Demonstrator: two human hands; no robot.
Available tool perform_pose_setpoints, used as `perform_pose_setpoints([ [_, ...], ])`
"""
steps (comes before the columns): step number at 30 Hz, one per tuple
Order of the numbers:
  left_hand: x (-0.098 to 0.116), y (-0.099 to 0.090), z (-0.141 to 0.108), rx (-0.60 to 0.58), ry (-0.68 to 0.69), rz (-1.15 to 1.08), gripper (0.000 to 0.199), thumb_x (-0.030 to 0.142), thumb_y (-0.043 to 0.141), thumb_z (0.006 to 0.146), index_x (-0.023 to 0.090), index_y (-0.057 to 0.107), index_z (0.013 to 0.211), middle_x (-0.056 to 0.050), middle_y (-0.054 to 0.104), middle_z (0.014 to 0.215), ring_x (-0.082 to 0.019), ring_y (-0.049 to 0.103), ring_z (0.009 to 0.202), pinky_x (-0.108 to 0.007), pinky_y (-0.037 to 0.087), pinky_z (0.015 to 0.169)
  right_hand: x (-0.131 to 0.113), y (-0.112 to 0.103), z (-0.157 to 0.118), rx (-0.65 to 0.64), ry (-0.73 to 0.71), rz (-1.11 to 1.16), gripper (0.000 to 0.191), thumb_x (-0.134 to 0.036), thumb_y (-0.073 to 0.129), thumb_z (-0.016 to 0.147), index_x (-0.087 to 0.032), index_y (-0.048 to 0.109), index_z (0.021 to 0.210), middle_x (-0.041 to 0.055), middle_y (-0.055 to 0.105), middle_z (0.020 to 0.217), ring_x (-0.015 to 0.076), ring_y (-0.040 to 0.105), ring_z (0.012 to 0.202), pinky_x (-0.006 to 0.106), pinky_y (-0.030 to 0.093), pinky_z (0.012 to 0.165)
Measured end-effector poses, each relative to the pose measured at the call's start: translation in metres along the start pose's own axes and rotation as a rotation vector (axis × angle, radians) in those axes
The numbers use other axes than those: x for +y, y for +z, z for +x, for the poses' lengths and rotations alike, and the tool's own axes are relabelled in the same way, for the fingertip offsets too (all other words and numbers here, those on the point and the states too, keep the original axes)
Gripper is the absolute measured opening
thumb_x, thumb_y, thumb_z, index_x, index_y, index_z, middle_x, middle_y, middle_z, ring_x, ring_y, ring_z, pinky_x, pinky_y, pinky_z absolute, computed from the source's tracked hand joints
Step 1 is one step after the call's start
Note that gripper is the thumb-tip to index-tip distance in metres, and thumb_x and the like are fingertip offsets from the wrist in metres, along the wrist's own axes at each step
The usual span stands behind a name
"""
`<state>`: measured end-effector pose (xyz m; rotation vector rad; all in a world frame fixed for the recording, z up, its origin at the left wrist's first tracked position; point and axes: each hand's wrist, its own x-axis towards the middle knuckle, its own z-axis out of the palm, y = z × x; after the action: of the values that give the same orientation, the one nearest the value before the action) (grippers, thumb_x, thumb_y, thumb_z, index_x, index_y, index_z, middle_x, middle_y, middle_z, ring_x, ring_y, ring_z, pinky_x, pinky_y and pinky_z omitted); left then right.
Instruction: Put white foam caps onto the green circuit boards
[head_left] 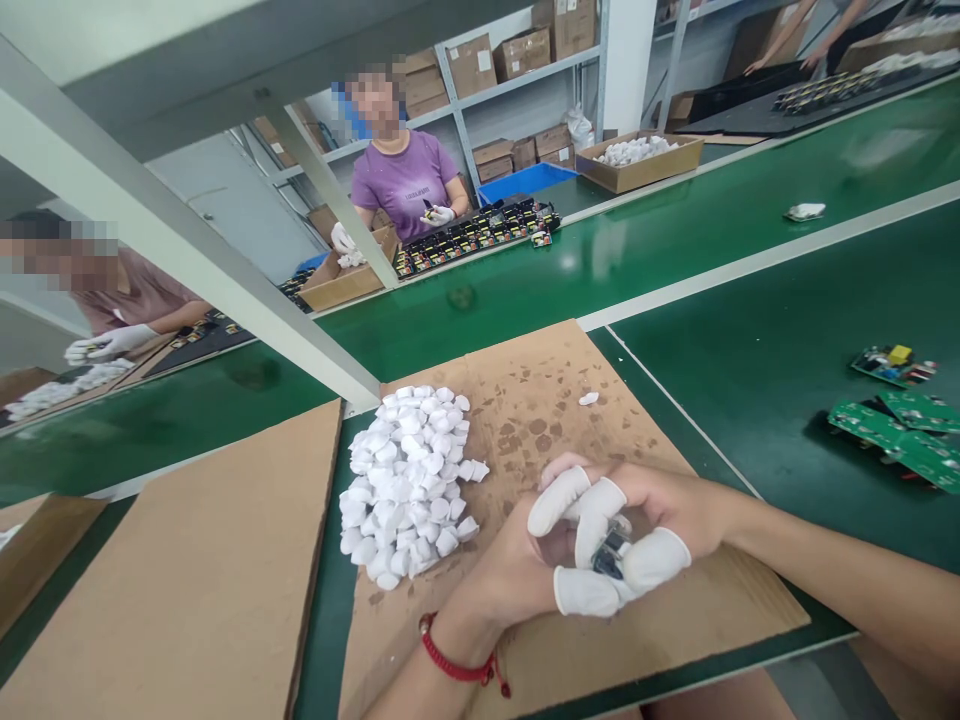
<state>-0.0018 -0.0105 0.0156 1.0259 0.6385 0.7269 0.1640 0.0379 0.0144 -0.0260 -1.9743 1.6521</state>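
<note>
My left hand [525,560], with a red cord bracelet [457,662] at the wrist, and my right hand [652,510] meet over a brown cardboard sheet [555,660]. White finger cots cover several fingertips. Between the fingers of both hands sits a small circuit board [611,550] with dark parts, mostly hidden by the fingers. Left of my hands lies a heap of small white pieces [412,480], soft-looking, their exact kind unclear. One loose white piece [589,398] rests apart on the stained cardboard.
Several circuit boards [900,430] lie on the green bench at right. A metal post [225,250] rises at left beside another cardboard sheet [202,560]. Across the green conveyor [510,290], people in white gloves sit near rows of boards [480,232] and a box [637,175].
</note>
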Motion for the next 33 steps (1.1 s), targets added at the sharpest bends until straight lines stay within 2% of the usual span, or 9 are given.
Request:
perform_pose_setpoints([
  [3, 0.001, 0.0, 0.0, -0.004, -0.032, 0.006, 0.052, 0.012, 0.08, 0.05, 0.019, 0.06, 0.097, -0.002, 0.059, 0.091, -0.015, 0.056, 0.076, -0.022, 0.044, 0.057, 0.001, 0.0, 0.0, -0.006, 0.01, -0.001, 0.029, -0.042, 0.063, 0.077, -0.013, 0.065, 0.077, 0.0126, 0.056, 0.117, 0.0242, 0.042, 0.111, 0.039, 0.036, 0.087],
  [7, -0.003, 0.0, 0.0, 0.001, -0.01, -0.023, 0.043, 0.009, 0.078, 0.053, 0.019, 0.06, 0.09, 0.001, 0.055, 0.087, -0.011, 0.054, 0.072, -0.022, 0.045, 0.061, -0.001, 0.0, 0.001, 0.024, 0.008, 0.01, 0.031, -0.042, 0.056, 0.082, -0.012, 0.063, 0.077, 0.0135, 0.059, 0.112, 0.0225, 0.046, 0.105, 0.04, 0.035, 0.089],
  [16, 0.0, 0.0, 0.002, 0.039, -0.023, 0.165, 0.041, 0.014, 0.082, 0.049, 0.017, 0.065, 0.087, -0.002, 0.059, 0.091, -0.017, 0.056, 0.082, -0.022, 0.042, 0.059, -0.002, 0.005, 0.003, 0.063, 0.03, -0.028, 0.03, -0.04, 0.061, 0.078, -0.013, 0.061, 0.066, 0.0104, 0.065, 0.102, 0.0216, 0.047, 0.106, 0.041, 0.027, 0.099],
  [18, 0.002, 0.002, 0.003, 0.053, -0.028, 0.129, 0.042, 0.02, 0.083, 0.048, 0.017, 0.066, 0.087, -0.003, 0.06, 0.088, -0.017, 0.056, 0.08, -0.022, 0.043, 0.059, -0.002, 0.003, 0.003, 0.064, 0.049, 0.015, 0.038, -0.046, 0.052, 0.084, -0.013, 0.065, 0.07, 0.0111, 0.065, 0.102, 0.0226, 0.048, 0.107, 0.041, 0.03, 0.097],
  [21, 0.002, 0.003, 0.003, 0.106, -0.012, -0.004, 0.049, 0.037, 0.083, 0.048, 0.016, 0.066, 0.089, -0.004, 0.061, 0.082, -0.018, 0.057, 0.074, -0.023, 0.044, 0.054, 0.001, -0.001, 0.0, 0.105, 0.033, 0.148, 0.049, -0.054, 0.038, 0.088, -0.014, 0.068, 0.093, 0.0123, 0.06, 0.112, 0.0235, 0.051, 0.105, 0.039, 0.039, 0.089],
  [24, 0.0, 0.003, 0.001, 0.141, 0.03, -0.125, 0.057, 0.05, 0.079, 0.046, 0.017, 0.065, 0.09, -0.006, 0.064, 0.081, -0.021, 0.06, 0.073, -0.028, 0.048, 0.058, 0.003, -0.005, -0.003, 0.151, 0.029, 0.27, 0.043, -0.051, 0.049, 0.085, -0.021, 0.061, 0.113, 0.012, 0.048, 0.128, 0.0237, 0.054, 0.105, 0.034, 0.048, 0.077],
  [26, 0.0, 0.003, 0.0, 0.139, 0.043, -0.153, 0.057, 0.05, 0.08, 0.046, 0.018, 0.066, 0.09, -0.006, 0.065, 0.082, -0.022, 0.061, 0.074, -0.031, 0.05, 0.063, 0.002, -0.006, -0.004, 0.113, 0.035, 0.29, 0.042, -0.048, 0.054, 0.083, -0.022, 0.06, 0.115, 0.0125, 0.043, 0.133, 0.0256, 0.051, 0.11, 0.034, 0.049, 0.077],
  [29, 0.001, 0.004, 0.0, 0.134, -0.002, -0.153, 0.057, 0.044, 0.082, 0.045, 0.018, 0.066, 0.093, -0.007, 0.066, 0.083, -0.023, 0.063, 0.076, -0.032, 0.051, 0.064, -0.001, -0.005, -0.004, 0.053, 0.037, 0.259, 0.038, -0.045, 0.057, 0.083, -0.021, 0.062, 0.112, 0.0136, 0.042, 0.135, 0.0282, 0.041, 0.122, 0.042, 0.044, 0.088],
  [33, 0.002, 0.007, 0.001, 0.133, -0.091, -0.134, 0.063, 0.035, 0.085, 0.043, 0.016, 0.064, 0.1, -0.008, 0.068, 0.08, -0.023, 0.064, 0.07, -0.027, 0.051, 0.054, -0.001, -0.003, -0.005, 0.036, 0.038, 0.216, 0.033, -0.039, 0.057, 0.083, -0.02, 0.062, 0.109, 0.0137, 0.042, 0.135, 0.0265, 0.038, 0.125, 0.046, 0.037, 0.095],
])
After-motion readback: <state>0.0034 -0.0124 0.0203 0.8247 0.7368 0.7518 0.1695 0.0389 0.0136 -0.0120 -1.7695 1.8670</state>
